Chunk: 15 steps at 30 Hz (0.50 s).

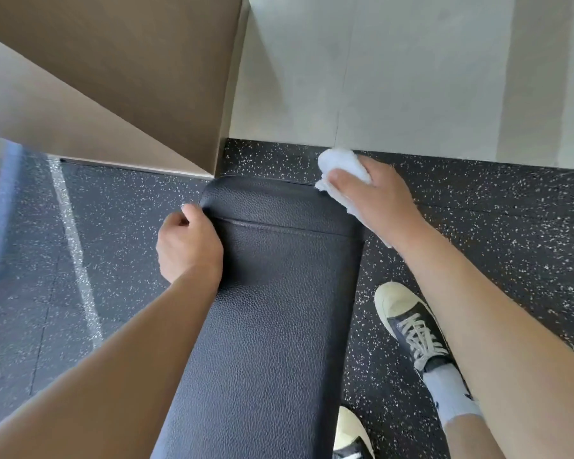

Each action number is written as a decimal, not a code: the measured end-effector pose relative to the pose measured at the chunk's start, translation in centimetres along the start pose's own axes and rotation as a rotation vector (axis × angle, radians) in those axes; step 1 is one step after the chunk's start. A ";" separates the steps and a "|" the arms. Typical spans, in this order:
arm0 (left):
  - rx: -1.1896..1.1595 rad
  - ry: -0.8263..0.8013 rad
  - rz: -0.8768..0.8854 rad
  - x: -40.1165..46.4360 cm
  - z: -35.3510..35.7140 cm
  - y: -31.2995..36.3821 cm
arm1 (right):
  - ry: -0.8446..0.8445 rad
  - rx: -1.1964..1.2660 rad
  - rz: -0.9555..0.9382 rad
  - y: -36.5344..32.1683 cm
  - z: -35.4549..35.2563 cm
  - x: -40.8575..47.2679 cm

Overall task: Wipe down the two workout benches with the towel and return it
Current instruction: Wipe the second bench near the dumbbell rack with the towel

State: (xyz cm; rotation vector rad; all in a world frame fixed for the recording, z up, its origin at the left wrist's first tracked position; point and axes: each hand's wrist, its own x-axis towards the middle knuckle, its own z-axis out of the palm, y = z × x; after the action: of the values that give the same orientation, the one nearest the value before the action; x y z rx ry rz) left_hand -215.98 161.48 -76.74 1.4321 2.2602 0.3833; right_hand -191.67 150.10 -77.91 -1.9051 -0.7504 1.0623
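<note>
While left hand [188, 241] curls on bench [272, 309] edge | right hand [375, 197] grips towel [340, 164] at corner

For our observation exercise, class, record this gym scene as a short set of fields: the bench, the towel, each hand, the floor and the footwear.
bench: black padded leather-look workout bench, running away from the camera towards a wall
towel: white bunched cloth towel, at the bench's far right corner
right hand: right hand has its grip on the towel
left hand: left hand curled over the bench's left edge
floor: black speckled rubber floor
footwear: black canvas sneaker with white laces, right of the bench
</note>
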 end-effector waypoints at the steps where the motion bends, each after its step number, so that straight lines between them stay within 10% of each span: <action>1: -0.012 -0.005 0.057 -0.4 -0.1 0.0 | 0.072 0.100 0.018 0.5 0.3 -1.2; 6: 0.153 -0.138 0.532 -2.9 -0.8 -1.8 | 0.400 0.275 0.043 2.7 3.2 -7.4; 15: 0.317 -0.137 0.772 -10.2 -3.1 -9.1 | 0.464 0.259 0.122 7.1 11.2 -24.7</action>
State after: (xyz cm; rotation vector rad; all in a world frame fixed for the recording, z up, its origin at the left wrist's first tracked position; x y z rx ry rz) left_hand -220.87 148.34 -75.99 2.3944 1.6278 0.1390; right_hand -212.29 131.16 -77.88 -1.8851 -0.2254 0.7043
